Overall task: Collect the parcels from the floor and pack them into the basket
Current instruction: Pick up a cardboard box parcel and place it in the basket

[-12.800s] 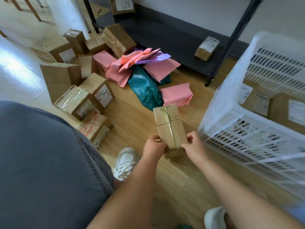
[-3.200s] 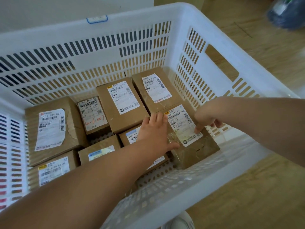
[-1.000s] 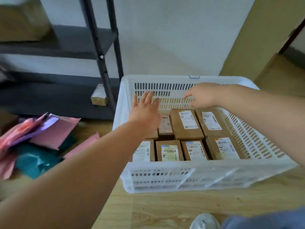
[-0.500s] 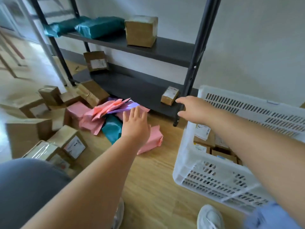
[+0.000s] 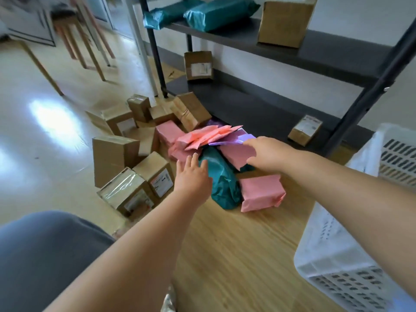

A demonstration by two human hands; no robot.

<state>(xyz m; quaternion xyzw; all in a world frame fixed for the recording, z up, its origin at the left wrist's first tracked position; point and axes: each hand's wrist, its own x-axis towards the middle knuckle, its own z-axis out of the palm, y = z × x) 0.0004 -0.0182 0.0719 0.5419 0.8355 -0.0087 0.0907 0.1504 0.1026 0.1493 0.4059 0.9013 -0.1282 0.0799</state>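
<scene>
Parcels, mixed lot, heaped on the light wooden plank floor [image 5: 236, 255] in front of a black metal shelf rack [image 5: 337, 48], left of the basket.

- Pink plastic mailer parcel [image 5: 261, 192]: nearest item, lying flat, touching the teal one.
- Teal crumpled plastic mailer parcel [image 5: 221, 176]: centre of the heap, partly under the pink and purple sheets.
- Fan of flat pink mailers [image 5: 209, 136] with a purple mailer [image 5: 243, 139] on top of the heap.
- Brown cardboard box with a white label [image 5: 155, 174], tilted; beside it a tape-wrapped cardboard box [image 5: 126, 192]; behind them a tall brown box standing on end [image 5: 112, 158]. More brown boxes lie further back, against the rack.

White slatted plastic basket [image 5: 337, 255]: right edge of view, on the floor, well apart from the heap.

Left hand [image 5: 193, 176]: palm down, fingers straight and slightly spread, over the near edge of the teal parcel, gripping nothing. Contact cannot be told.

Right hand [image 5: 263, 154]: reaches over the pink sheet beside the purple mailer, fingers extended, nothing in its grasp. Contact cannot be told.

Rack contents: two teal bagged parcels [image 5: 216, 12] and a large brown carton [image 5: 283, 21] on the upper shelf; a labelled brown box [image 5: 199, 65] and a small labelled box [image 5: 305, 130] on the bottom shelf.

Grey-trousered knee [image 5: 45, 255]: lower left.
</scene>
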